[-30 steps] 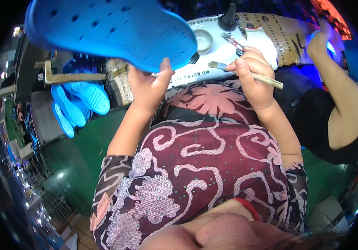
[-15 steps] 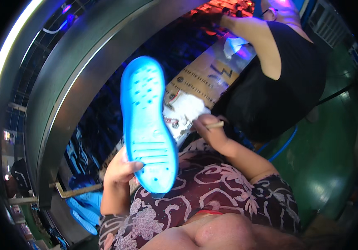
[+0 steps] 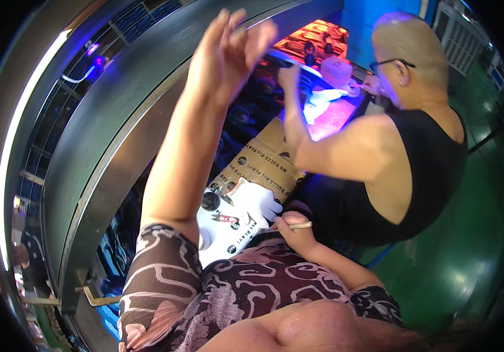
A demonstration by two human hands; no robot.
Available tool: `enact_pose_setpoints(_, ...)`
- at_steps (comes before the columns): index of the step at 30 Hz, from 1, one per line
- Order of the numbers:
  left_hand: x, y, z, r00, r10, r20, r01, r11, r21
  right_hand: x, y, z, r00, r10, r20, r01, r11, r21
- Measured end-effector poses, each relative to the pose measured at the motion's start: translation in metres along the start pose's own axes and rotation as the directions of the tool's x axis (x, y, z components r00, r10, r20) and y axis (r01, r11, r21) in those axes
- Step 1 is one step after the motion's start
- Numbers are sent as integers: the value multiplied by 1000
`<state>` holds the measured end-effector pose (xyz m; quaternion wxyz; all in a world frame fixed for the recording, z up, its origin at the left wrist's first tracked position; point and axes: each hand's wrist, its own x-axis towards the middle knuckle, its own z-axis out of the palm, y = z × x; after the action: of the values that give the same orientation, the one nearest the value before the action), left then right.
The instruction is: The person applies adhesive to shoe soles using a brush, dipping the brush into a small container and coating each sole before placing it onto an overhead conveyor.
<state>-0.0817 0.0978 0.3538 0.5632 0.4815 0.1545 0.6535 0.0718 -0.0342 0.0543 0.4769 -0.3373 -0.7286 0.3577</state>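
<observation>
In the head view, the left hand (image 3: 231,61) is up high, in front of the big grey machine (image 3: 105,111). It is wide open, with the fingers spread apart and a bit bent. It is blurry, but it looks like it has hold of nothing. I can't tell if it touches the machine. The left arm goes straight up, and its sleeve (image 3: 161,270) is dark with pale swirls. The right hand (image 3: 297,236) is low down, near the person's lap. Its fingers are curled closed around a brush (image 3: 302,225). The pale wood handle pokes out on the right side of the hand, and the other end points left, to the edge of the board (image 3: 266,161). The board is part brown and part white. On the white part, near the right hand, lies a white glove (image 3: 258,198). Just beside it are a red and silver tool (image 3: 223,217) and a black bottle (image 3: 211,201). A white bowl (image 3: 204,239) is partly hidden by the left arm. Some blue shoes (image 3: 110,325) are down at the lower left. On the right, another person (image 3: 425,158) in a black top leans in near the pink and blue light.
</observation>
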Motion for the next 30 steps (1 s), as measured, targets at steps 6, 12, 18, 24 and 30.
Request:
enact_pose_setpoints(6,-228,6,-131,908,-117,-402,282,881,380,8,-7,25,981,114,155,-156,943,295)
enact_pose_setpoints(12,-495,63,-129,285,151,-947,571,767,294,40,-55,50,887,294,356,-462,599,654)
enact_pose_setpoints(18,-647,128,-76,2,783,-622,854,323,408,60,-146,144,655,15,755,-511,745,429)
enact_pose_setpoints(24,-742,171,-76,-287,884,-370,858,409,311,35,-207,246,189,-214,958,-110,965,238)
enact_pose_setpoints(30,-792,231,-130,-182,833,-522,909,345,234,-12,-240,324,58,-302,952,134,947,292)
